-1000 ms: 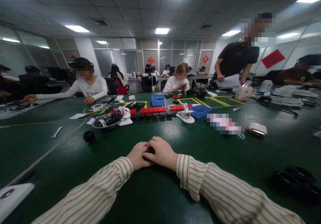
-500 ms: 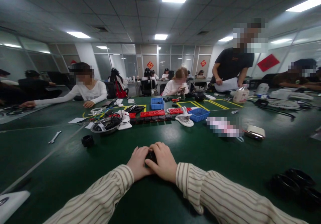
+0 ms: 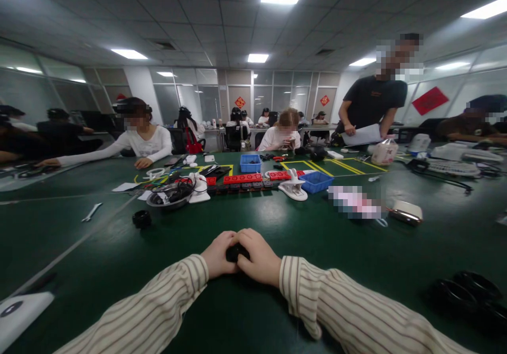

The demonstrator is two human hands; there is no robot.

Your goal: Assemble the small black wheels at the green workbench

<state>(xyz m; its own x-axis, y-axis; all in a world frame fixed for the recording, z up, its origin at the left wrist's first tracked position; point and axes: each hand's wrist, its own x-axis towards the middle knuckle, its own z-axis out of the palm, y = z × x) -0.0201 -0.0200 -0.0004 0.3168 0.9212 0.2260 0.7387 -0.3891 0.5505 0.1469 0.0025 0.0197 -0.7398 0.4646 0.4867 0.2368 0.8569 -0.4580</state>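
Both hands close around a small, dark black object (image 3: 236, 252) low over the green table. Its top shows as a rounded shape between the thumbs and fingers, while the rest is covered, so its kind is unclear. My left hand (image 3: 217, 254) grips it from the left side. From the right, my right hand (image 3: 261, 258) wraps over it with fingers curled across the top and the thumb against its near side. The fingertips of the two hands meet at the far side. A black ring-shaped part (image 3: 141, 219) sits apart to the left.
Several black rings (image 3: 455, 293) lie at the right. Farther back are a metal bowl (image 3: 174, 204) of cables, red power strips (image 3: 241, 178), blue bins (image 3: 316, 183) and a white clip (image 3: 293, 190). A wrench (image 3: 92, 212) rests at left. Co-workers sit and stand beyond.
The view has shifted slightly. My right thumb has drawn back a little and the hands have turned around the black object, so more of its top shows. Both hands keep their hold.
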